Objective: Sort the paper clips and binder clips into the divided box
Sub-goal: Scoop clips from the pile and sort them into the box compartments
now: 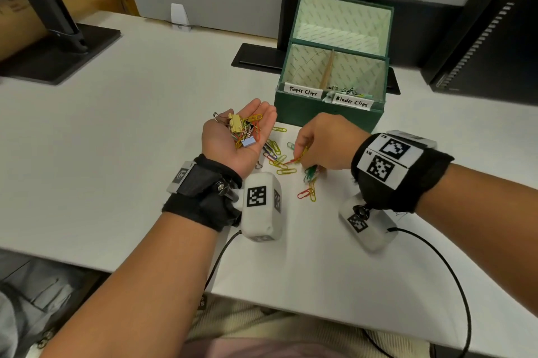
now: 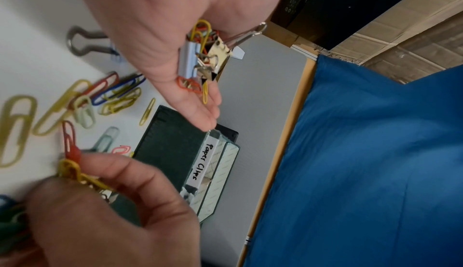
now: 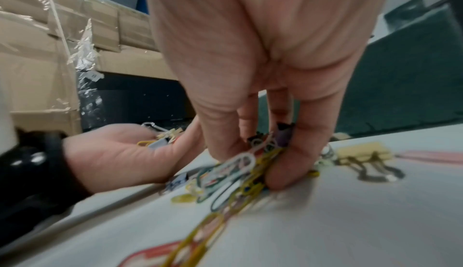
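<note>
My left hand point(image 1: 247, 113) lies palm up and open, carrying a pile of clips point(image 1: 243, 129): a yellow binder clip point(image 1: 235, 122), a blue binder clip point(image 1: 248, 143) and colored paper clips. To its right, my right hand point(image 1: 302, 154) reaches down to the table and pinches a bunch of paper clips point(image 3: 258, 162). Loose paper clips point(image 1: 279, 159) lie scattered between the two hands. The green divided box point(image 1: 329, 113) stands just behind, labelled "Paper Clips" point(image 1: 302, 91) on the left and "Binder Clips" point(image 1: 351, 101) on the right. Some clips point(image 1: 349, 92) lie in the right compartment.
A yellow binder clip point(image 3: 363, 152) sits on the table beside my right hand. A monitor stand point(image 1: 58, 46) is at the far left and a black computer tower point(image 1: 489, 37) at the far right. A black plate point(image 1: 256, 56) lies behind the box. Wrist-camera cables trail over the table's front edge.
</note>
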`<action>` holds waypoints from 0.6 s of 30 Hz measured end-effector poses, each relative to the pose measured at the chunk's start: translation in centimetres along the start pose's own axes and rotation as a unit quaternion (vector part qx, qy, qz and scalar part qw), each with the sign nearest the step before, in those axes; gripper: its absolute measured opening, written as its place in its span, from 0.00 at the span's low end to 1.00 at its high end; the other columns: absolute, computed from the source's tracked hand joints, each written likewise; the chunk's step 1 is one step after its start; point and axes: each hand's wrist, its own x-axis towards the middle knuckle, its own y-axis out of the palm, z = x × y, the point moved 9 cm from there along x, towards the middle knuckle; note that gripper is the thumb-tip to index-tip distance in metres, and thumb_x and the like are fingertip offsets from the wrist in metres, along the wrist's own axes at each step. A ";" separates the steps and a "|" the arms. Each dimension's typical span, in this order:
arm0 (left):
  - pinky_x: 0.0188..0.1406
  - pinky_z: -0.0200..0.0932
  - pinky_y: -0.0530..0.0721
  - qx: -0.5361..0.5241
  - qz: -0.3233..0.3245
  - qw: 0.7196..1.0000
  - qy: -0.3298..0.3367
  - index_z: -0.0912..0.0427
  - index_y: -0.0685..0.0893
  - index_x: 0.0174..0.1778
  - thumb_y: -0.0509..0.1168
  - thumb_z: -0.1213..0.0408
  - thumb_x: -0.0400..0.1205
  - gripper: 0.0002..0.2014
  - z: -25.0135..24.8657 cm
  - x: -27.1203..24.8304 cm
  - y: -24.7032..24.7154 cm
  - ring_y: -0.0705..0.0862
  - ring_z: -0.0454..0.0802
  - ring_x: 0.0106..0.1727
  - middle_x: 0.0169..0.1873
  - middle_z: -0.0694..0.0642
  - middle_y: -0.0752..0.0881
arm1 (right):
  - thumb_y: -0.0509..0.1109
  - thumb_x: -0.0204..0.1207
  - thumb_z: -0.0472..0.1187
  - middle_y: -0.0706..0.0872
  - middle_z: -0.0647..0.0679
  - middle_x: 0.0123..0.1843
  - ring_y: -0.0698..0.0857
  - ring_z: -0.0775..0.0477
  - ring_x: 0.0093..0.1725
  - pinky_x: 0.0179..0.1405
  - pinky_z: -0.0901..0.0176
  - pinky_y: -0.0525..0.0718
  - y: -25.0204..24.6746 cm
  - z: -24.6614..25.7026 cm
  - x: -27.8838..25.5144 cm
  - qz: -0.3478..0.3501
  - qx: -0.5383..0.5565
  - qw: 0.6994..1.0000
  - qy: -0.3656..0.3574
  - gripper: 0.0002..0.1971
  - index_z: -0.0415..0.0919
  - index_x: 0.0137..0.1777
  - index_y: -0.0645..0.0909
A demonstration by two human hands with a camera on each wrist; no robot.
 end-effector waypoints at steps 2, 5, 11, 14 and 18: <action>0.45 0.60 0.88 0.003 0.000 1.000 -0.003 0.75 0.84 0.55 0.50 0.60 0.88 0.23 0.2 0.0 0.0 0.87 0.67 0.48 0.45 0.70 0.89 | 0.78 0.69 0.35 0.90 0.55 0.40 0.83 0.59 0.32 0.32 0.68 0.80 -0.6 -1.6 0.1 -0.016 0.046 0.999 0.023 0.06 0.47 0.41 0.92; 0.54 0.61 0.86 0.021 0.006 1.000 -0.018 0.76 0.83 0.54 0.49 0.60 0.88 0.23 1.2 -0.3 0.3 0.86 0.67 0.49 0.47 0.70 0.88 | 0.79 0.69 0.32 0.92 0.48 0.39 0.89 0.53 0.36 0.38 0.62 0.89 -1.5 -4.2 -0.1 -0.030 0.188 0.980 0.067 0.05 0.43 0.38 0.91; 0.51 0.59 0.83 0.061 0.010 0.994 -0.091 0.76 0.82 0.52 0.49 0.59 0.87 0.23 5.1 -1.3 1.0 0.85 0.67 0.48 0.47 0.71 0.87 | 0.76 0.71 0.28 0.92 0.44 0.42 0.90 0.51 0.43 0.41 0.65 0.89 -4.9 -3.9 -2.0 -0.049 0.369 0.927 0.040 0.06 0.37 0.43 0.90; 0.50 0.63 0.86 0.043 0.020 0.992 -0.116 0.76 0.82 0.53 0.50 0.60 0.87 0.23 6.7 -1.6 1.6 0.85 0.68 0.48 0.48 0.73 0.85 | 0.75 0.71 0.27 0.92 0.43 0.43 0.90 0.54 0.40 0.39 0.67 0.88 -7.1 -1.1 -3.1 -0.080 0.400 0.913 -0.024 0.06 0.37 0.42 0.90; 0.48 0.65 0.87 -0.005 0.032 0.992 -0.126 0.73 0.82 0.53 0.51 0.65 0.86 0.18 8.3 -2.1 2.4 0.85 0.67 0.48 0.44 0.71 0.86 | 0.77 0.72 0.31 0.91 0.46 0.40 0.89 0.56 0.36 0.35 0.63 0.90 -7.4 2.3 -3.8 -0.125 0.288 0.946 -0.076 0.05 0.42 0.42 0.91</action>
